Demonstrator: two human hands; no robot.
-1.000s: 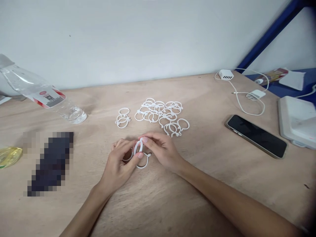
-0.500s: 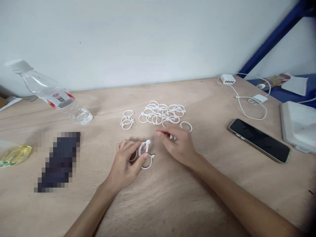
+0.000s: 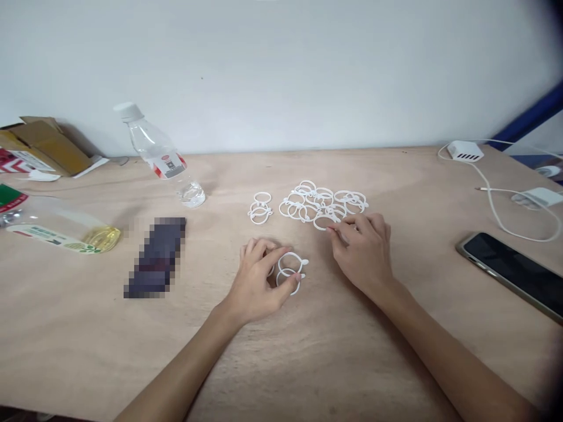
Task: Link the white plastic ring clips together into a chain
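Note:
My left hand (image 3: 257,284) is curled over a few white plastic curtain rings at the middle of the table. Its thumb and index finger hold one ring (image 3: 278,264), which has a small tab on its right side. Another ring (image 3: 278,285) overlaps it below, and part of one more shows beneath the fingers. At the near edge of a loose pile of white rings (image 3: 303,202), my right hand (image 3: 363,249) pinches a ring (image 3: 315,224) between thumb and index finger. A small cluster of rings (image 3: 263,193) lies apart, left of the pile.
A water bottle (image 3: 152,143) and a pixelated dark object (image 3: 156,258) are on the left. Beyond them lie a bottle with yellow liquid (image 3: 65,225) and an open cardboard box (image 3: 57,143). On the right are a phone (image 3: 514,269), a white charger block (image 3: 466,150) and its cable (image 3: 492,211).
The view has swung left, so things appear further right. The ring in my left hand has tipped from upright to flatter. My right hand has reached the pile and closed on a ring.

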